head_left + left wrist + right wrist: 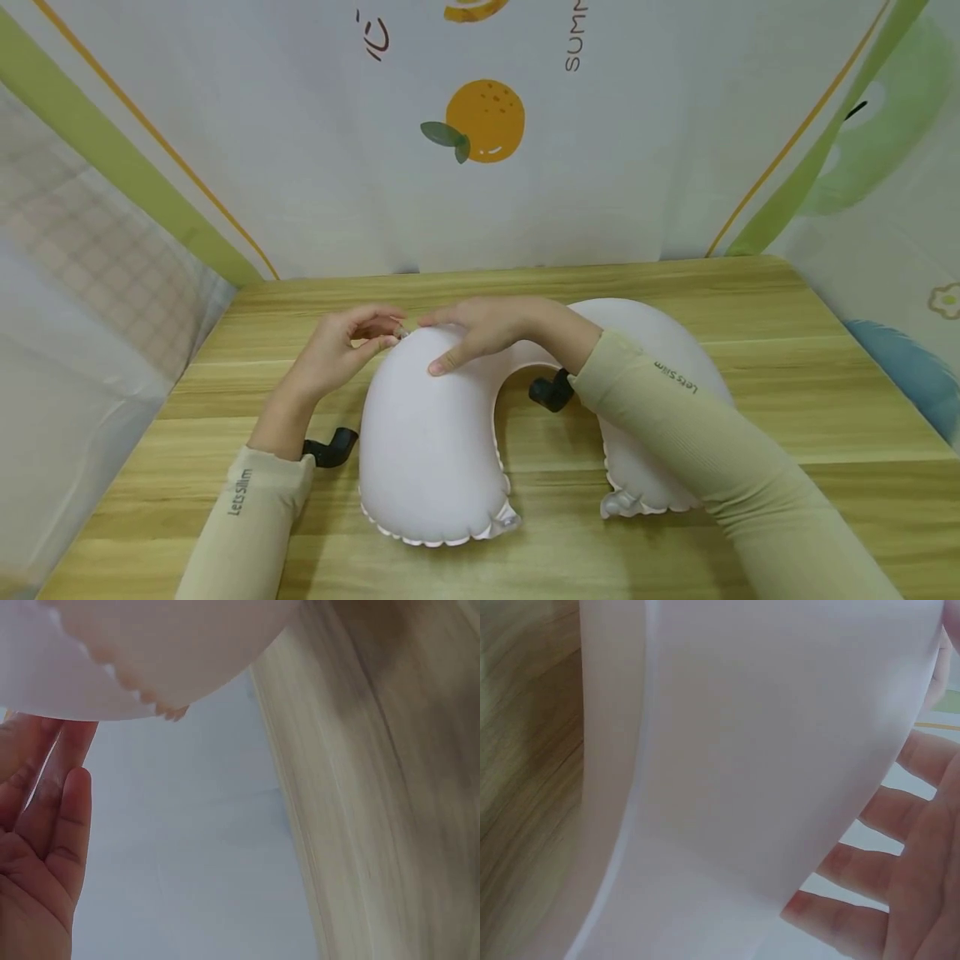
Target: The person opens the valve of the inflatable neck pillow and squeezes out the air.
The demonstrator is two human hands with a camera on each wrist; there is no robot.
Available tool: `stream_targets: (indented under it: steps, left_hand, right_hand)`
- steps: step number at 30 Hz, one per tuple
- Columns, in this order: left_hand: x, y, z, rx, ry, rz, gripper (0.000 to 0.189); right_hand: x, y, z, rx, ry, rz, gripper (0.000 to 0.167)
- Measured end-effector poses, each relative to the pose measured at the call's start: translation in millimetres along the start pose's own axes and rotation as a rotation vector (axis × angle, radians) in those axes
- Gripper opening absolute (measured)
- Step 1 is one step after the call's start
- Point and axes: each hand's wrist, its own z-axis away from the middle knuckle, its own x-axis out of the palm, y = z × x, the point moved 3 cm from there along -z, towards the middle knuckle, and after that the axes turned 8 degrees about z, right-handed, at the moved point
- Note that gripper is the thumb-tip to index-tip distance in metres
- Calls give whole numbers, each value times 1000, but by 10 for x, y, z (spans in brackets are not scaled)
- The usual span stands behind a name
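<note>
A puffed-up, pale pink U-shaped inflatable neck pillow (431, 433) lies on the wooden table, its crimped ends toward me. At its upper left outer edge, my left hand (337, 354) pinches a small clear piece that looks like the air valve (403, 333). My right hand (487, 329) grips the same arm of the pillow near the valve, thumb on top and fingers over the far edge. Those fingers (855, 862) show against the pillow's edge in the right wrist view. The left wrist view has the left hand (45, 832) under the pillow's edge, fingertips partly hidden.
The wooden table (225, 400) extends around the pillow and ends at a white cloth backdrop (337, 208) with an orange print. Black wrist-worn pieces (330, 448) show below the left wrist and beneath the right forearm. Printed cloth (885, 275) hangs at the right side.
</note>
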Motion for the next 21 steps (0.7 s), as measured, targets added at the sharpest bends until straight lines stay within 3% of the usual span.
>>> stream_targets:
  steps: [10, 21]
  left_hand:
    - [-4, -31, 5, -55, 25, 9, 14]
    - [-1, -68, -7, -31, 64, 73, 12]
  right_hand:
    - [9, 0, 8, -7, 0, -4, 84]
    - [3, 10, 7, -21, -7, -8, 84]
